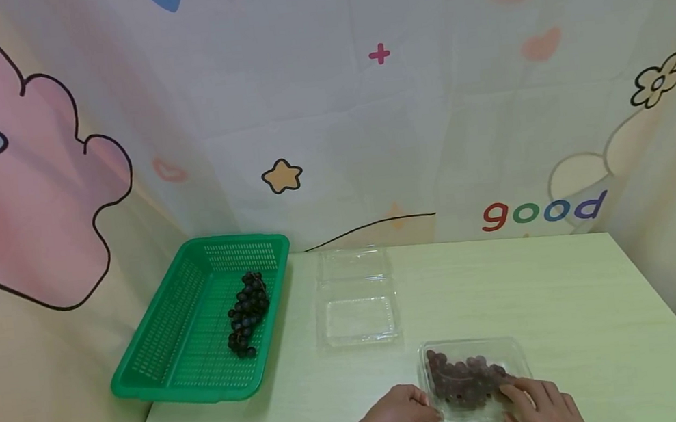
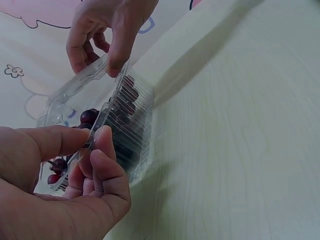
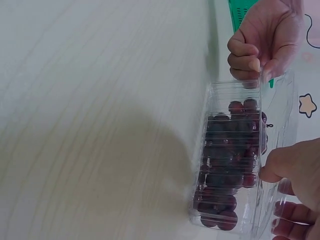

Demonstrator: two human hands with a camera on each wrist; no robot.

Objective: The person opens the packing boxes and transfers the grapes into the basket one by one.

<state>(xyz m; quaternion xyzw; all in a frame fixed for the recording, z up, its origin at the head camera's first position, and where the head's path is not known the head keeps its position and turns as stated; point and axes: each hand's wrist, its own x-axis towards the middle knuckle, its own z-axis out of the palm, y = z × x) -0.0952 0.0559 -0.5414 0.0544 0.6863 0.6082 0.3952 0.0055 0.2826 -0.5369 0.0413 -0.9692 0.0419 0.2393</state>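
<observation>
A clear plastic clamshell box (image 1: 513, 351) stands near the front of the table with its lid over a bunch of dark red grapes (image 1: 464, 380). At its front left corner, my left hand (image 1: 399, 411) pinches the rim between thumb and fingertips, as the left wrist view shows close up. On the right side my right hand (image 1: 540, 403) holds the lid's edge, its thumb (image 3: 277, 167) at the front rim and its bent fingers (image 3: 295, 220) over the lid. Grapes (image 3: 230, 150) show through the ribbed front wall.
To the left is a green plastic basket (image 1: 190, 395) with another bunch of dark grapes (image 1: 250, 313) inside, along its right side. Behind the grape box, an opened clear clamshell box (image 1: 358, 319) lies near the printed cloth backdrop (image 1: 333, 101) at the table's far edge.
</observation>
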